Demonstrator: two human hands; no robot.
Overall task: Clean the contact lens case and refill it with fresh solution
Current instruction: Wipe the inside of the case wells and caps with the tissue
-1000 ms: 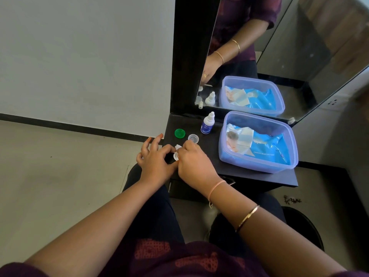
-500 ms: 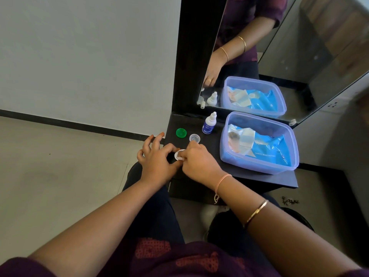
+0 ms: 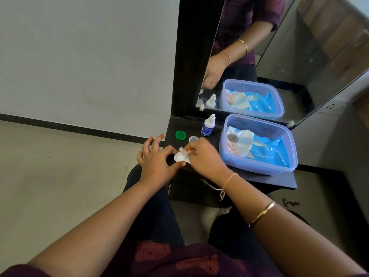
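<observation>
The white contact lens case [image 3: 179,157] sits at the near left edge of the black shelf [image 3: 275,180], one round well facing up. My left hand [image 3: 157,160] pinches that well between thumb and forefinger. My right hand [image 3: 205,156] grips the case's other end, with a small white piece [image 3: 182,149] at its fingertips; I cannot tell what it is. A green cap [image 3: 180,135] and a clear cap [image 3: 193,139] lie just behind. The solution bottle [image 3: 208,125], white with a blue label, stands upright with no cap on its nozzle.
A lilac plastic tub [image 3: 287,164] with a blue wet-wipes pack [image 3: 265,150] and a folded wipe [image 3: 242,139] fills the shelf's right half. A mirror [image 3: 279,56] rises behind, a white wall [image 3: 89,56] stands left, and my knees are below the shelf.
The case has come out from under my hands, so its round well now shows. My right hand has shifted slightly right. The caps, bottle and tub have not moved.
</observation>
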